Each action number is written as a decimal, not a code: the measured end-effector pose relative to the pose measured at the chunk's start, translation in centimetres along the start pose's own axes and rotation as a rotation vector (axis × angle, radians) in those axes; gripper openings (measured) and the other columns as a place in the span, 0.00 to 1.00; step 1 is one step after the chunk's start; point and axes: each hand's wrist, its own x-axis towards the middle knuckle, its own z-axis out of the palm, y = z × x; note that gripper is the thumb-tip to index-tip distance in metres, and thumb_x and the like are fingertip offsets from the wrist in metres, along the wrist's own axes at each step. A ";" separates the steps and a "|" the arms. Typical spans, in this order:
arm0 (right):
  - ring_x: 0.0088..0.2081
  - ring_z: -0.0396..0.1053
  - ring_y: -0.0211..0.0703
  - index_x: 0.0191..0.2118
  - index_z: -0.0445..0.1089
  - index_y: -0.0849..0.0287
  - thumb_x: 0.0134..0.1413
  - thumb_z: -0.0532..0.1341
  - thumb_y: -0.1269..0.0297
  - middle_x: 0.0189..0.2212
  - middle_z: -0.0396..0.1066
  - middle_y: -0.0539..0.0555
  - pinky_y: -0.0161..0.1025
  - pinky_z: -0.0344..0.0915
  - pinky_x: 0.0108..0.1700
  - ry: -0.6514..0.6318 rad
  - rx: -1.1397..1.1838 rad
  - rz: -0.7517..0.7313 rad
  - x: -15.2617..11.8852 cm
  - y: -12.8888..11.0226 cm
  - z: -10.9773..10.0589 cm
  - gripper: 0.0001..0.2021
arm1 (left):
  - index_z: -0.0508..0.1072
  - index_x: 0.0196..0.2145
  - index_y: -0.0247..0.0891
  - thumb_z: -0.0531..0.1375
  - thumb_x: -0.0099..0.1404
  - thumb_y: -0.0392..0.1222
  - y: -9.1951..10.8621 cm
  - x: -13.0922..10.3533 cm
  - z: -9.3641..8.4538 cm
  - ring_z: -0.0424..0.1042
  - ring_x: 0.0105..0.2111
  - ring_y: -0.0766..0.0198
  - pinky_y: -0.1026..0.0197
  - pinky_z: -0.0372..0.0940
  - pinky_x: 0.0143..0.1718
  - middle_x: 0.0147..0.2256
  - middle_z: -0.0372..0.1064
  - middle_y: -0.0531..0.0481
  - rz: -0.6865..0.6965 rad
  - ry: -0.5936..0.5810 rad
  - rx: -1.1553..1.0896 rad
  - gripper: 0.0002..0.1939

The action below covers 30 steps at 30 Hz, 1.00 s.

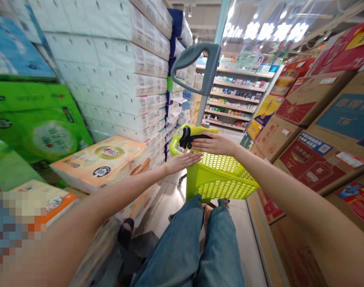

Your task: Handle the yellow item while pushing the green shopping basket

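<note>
A bright yellow-green shopping cart (226, 187) with a perforated plastic basket stands in front of my legs. Over its far left corner lies a black strap-like item (185, 138); its exact kind is unclear. My right hand (216, 144) is stretched flat over the cart's top, fingers pointing left, beside the black item; whether they touch is hard to see. Lower and closer, my left hand (183, 162) reaches to the cart's near left edge with straight fingers. Neither hand is wrapped around anything. Above the cart is a grey loop handle (207, 69) on a pole.
White tissue packs (110, 71) are stacked high on the left, with green packs (41, 131) and an orange tissue pack (101, 159) nearer. Cardboard cartons (313, 159) line the right. Shelves of small goods (232, 95) stand ahead. Another person is partly visible at lower left.
</note>
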 end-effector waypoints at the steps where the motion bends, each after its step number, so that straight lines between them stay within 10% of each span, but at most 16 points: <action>1: 0.66 0.59 0.37 0.71 0.45 0.49 0.66 0.52 0.72 0.65 0.61 0.48 0.45 0.48 0.72 0.007 0.019 0.011 0.1 0.9 -0.8 0.31 | 0.56 0.67 0.34 0.45 0.69 0.25 -0.1 0.1 -0.1 0.48 0.69 0.69 0.62 0.48 0.68 0.70 0.45 0.50 0.004 0.011 0.025 0.30; 9: 0.69 0.51 0.37 0.70 0.48 0.47 0.70 0.49 0.67 0.68 0.56 0.45 0.49 0.36 0.74 0.099 0.070 0.278 1.7 7.6 -7.2 0.26 | 0.54 0.68 0.33 0.46 0.68 0.23 -0.3 0.1 -0.8 0.47 0.69 0.69 0.63 0.49 0.68 0.71 0.39 0.49 0.001 0.041 0.068 0.31; 23: 0.64 0.62 0.36 0.70 0.49 0.48 0.64 0.53 0.73 0.64 0.64 0.49 0.43 0.53 0.70 0.068 0.112 0.053 -0.5 -1.5 1.5 0.31 | 0.55 0.68 0.34 0.47 0.68 0.26 0.2 -0.2 0.6 0.53 0.67 0.68 0.61 0.50 0.67 0.69 0.51 0.46 -0.034 0.042 -0.093 0.31; 30: 0.66 0.58 0.34 0.70 0.46 0.46 0.66 0.51 0.74 0.66 0.60 0.45 0.42 0.43 0.73 0.025 0.009 0.054 0.4 3.5 -3.2 0.31 | 0.54 0.68 0.34 0.47 0.66 0.23 -0.1 -0.1 -0.1 0.44 0.70 0.70 0.63 0.47 0.68 0.71 0.39 0.49 -0.006 0.034 0.015 0.33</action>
